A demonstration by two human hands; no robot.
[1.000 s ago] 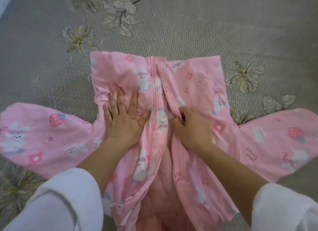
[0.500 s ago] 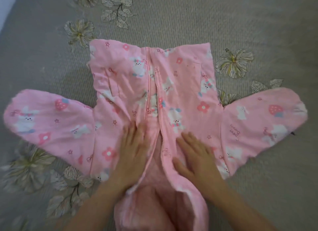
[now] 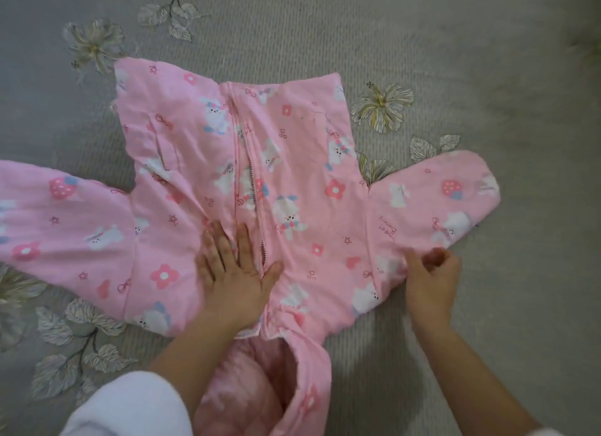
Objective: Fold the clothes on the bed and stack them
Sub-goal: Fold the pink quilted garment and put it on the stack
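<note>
Left hand (image 3: 235, 283) flat, pinning pink bunny-print padded zip jacket (image 3: 292, 162). Right hand (image 3: 431, 279) pinches sleeve (image 3: 435, 201) edge. Sleeve fold starting; next likely needs sleeve carried toward the flat hand.

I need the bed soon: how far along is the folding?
Done: the jacket lies spread flat, front up, on the bed. In hand: the left hand presses it beside the zip while the right hand pinches a sleeve edge. Left: no fold made yet, no stack in view.

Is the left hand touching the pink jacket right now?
Touching. The head view shows the left hand lying flat on the pink jacket, beside its zipper.
</note>
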